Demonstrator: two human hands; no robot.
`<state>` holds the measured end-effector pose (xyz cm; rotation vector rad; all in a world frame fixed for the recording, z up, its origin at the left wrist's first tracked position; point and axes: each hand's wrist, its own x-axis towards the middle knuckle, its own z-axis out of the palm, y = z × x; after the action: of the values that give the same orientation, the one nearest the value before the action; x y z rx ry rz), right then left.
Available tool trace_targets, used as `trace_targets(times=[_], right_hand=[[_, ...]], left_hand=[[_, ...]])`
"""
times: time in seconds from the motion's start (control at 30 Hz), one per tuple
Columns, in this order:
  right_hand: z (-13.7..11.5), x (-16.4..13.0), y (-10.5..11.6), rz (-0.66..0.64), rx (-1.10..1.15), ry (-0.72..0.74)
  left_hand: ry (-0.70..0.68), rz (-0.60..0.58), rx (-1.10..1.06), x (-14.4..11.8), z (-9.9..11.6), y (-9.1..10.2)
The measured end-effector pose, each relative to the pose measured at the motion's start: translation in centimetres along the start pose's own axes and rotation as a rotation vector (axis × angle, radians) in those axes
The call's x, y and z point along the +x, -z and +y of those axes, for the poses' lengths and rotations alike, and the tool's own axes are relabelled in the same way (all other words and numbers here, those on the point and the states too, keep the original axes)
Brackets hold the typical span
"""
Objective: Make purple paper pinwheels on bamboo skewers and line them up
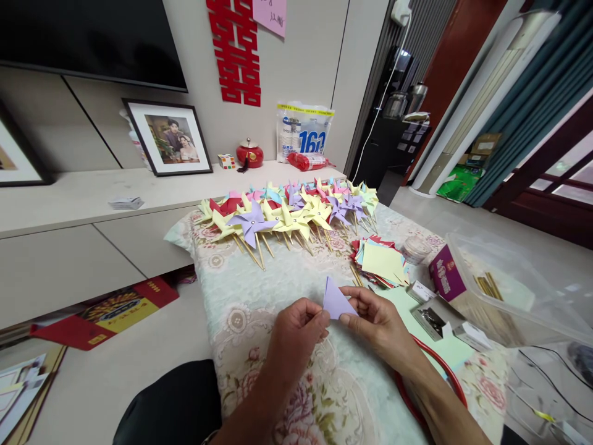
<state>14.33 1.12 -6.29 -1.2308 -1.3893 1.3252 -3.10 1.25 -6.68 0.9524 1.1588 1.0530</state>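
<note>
Both hands, left [296, 327] and right [377, 321], each grip pinched shut on a folded lilac paper triangle [337, 301]

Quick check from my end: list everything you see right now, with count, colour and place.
folded paper: one, lilac, pinched between both hands
pinwheels: many, yellow, purple, pink, red, blue, far end of table
paper squares: one stack, mixed colours, right of centre
tablecloth: one, pale floral, covers table
plastic bin: one, clear, holds wooden sticks, right
purple box: one, beside bin
pin box: one, small, open, near right hand
framed photo: one, black frame, on shelf
red jar: one, on shelf
left hand: holds paper's left corner
right hand: holds paper's right edge
</note>
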Motion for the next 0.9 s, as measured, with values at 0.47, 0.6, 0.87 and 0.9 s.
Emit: trace_targets(times=[0.47,0.6,0.87,0.9], right_hand=[[-0.03,-0.02,0.06,0.068,-0.018,0.006],[-0.02,-0.03,0.31,0.031,-0.010,-0.026],[-0.17,0.12,0.20,0.035,0.075,-0.037],[-0.40,0.12,0.19,0.050,0.108,-0.051]], left_hand=[[0.057,0.019,-0.085,0.28,-0.15,0.17],[0.069,0.030,-0.086,0.58,-0.47,0.18],[0.070,0.010,-0.160,0.53,-0.64,0.39],[0.081,-0.009,-0.190,0.37,-0.38,0.36]])
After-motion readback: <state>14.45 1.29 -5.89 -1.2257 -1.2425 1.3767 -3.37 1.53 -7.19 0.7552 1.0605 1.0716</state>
